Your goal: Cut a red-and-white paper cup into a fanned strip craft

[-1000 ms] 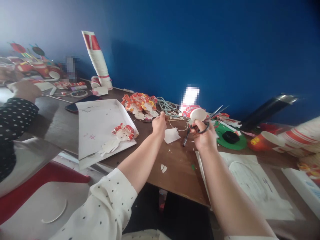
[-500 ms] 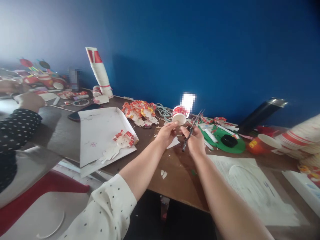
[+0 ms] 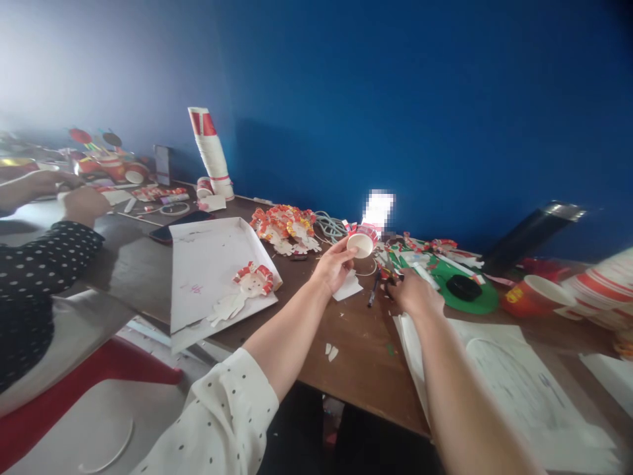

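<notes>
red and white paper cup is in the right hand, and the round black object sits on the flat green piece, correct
Not quite: the head view shows the red and white paper cup in the left hand, not the right hand. The round black object sits on the flat green piece.

The paper cup [image 3: 361,245], red and white around its side with a plain, pale round end, is just right of the frame's centre. It is tipped over, that round end facing the viewer and its patterned side running back toward the upper right. Lower and farther right are the scissors [image 3: 391,282], dark-handled, partly hidden, their blades hard to make out.
</notes>
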